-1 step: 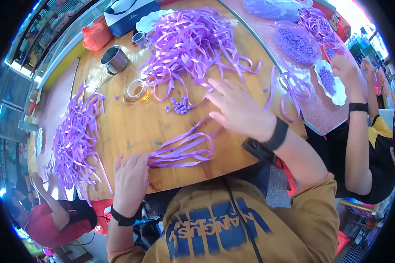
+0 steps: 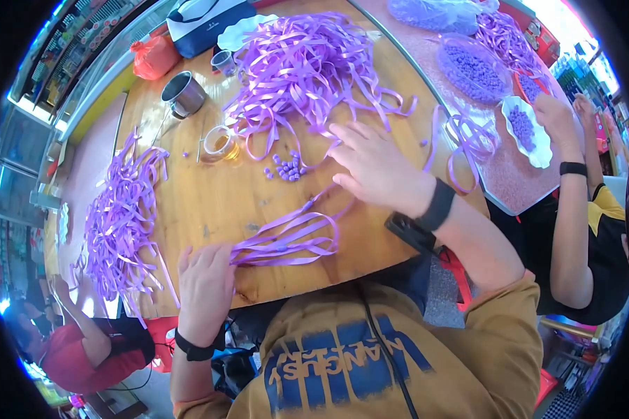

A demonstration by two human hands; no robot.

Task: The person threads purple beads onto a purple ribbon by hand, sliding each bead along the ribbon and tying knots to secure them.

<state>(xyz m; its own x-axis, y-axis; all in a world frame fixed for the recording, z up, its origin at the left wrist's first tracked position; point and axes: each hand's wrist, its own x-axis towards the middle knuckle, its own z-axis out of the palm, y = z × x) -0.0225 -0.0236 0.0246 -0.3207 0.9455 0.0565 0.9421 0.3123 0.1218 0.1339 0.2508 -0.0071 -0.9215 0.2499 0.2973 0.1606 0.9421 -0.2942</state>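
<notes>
My left hand [image 2: 206,286] rests at the table's near edge, its fingers closed on the gathered ends of several purple ribbon strips [image 2: 286,250]. These strips fan out to the right in loops, with small purple beads on them. Over the middle of the table, my right hand [image 2: 377,166] is spread, thumb apart from the fingers. Its fingertips are beside the near edge of a big heap of purple ribbons [image 2: 304,66], and a ribbon passes under it. Just left of that hand lies a small cluster of purple beads [image 2: 286,167].
A second ribbon pile [image 2: 124,223] hangs over the table's left edge. A steel mug [image 2: 184,94], a cup of amber liquid [image 2: 220,144], a red bag [image 2: 155,57] and a blue-white bag [image 2: 206,24] stand farther back. Another person's hand [image 2: 558,120] is beside a bead dish [image 2: 542,155] at right.
My left hand has shifted slightly left with the ribbon ends. My right hand has barely moved, and the heaps stay as they were.
</notes>
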